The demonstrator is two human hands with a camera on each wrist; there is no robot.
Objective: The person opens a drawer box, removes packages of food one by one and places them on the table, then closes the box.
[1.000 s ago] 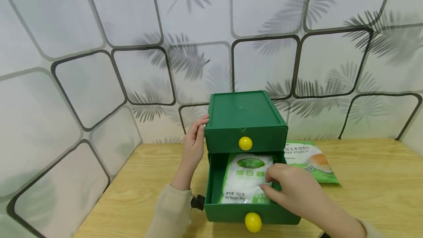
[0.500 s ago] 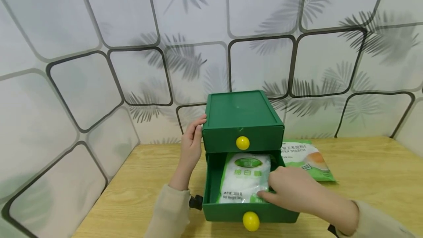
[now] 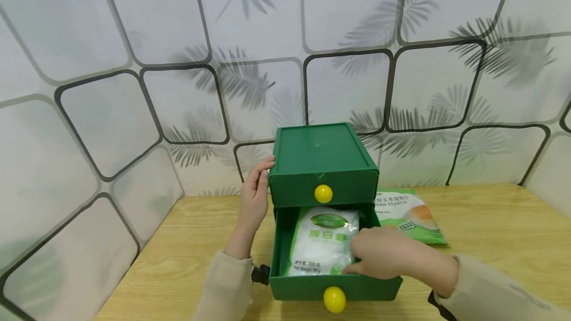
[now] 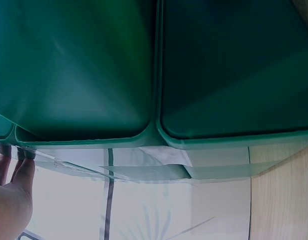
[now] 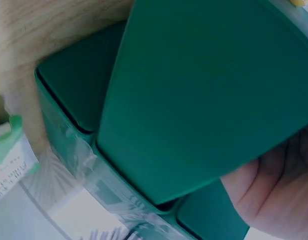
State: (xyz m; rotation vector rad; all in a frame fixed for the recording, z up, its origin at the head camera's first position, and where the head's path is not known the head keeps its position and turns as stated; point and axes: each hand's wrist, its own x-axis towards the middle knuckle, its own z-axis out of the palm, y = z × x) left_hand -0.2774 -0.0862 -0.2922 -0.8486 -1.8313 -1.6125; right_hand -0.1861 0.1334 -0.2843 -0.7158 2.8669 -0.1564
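A green two-drawer box (image 3: 323, 150) stands on the table, its lower drawer (image 3: 308, 289) pulled out. Inside this drawer lies a white and green bag of sugar (image 3: 316, 249), label up. My right hand (image 3: 379, 252) reaches over the drawer's right side and grips the bag's right edge, thumb near its lower corner; the other fingertips are hidden. In the right wrist view, part of this hand (image 5: 279, 195) shows beyond the drawer's green side. With fingers extended, my left hand (image 3: 255, 193) rests against the box's left side. The left wrist view catches it (image 4: 13, 205) at the left edge.
Behind the box on the right lies a green and white bag of corn starch (image 3: 408, 217), partly hidden by the box. Yellow round knobs sit on the upper drawer (image 3: 290, 192) and the lower one. A patterned wall rises behind the wooden table (image 3: 486, 256).
My right hand has moved down into the drawer, its fingers curling in beside the sugar bag. The bag has shifted slightly left. My left hand stays against the box.
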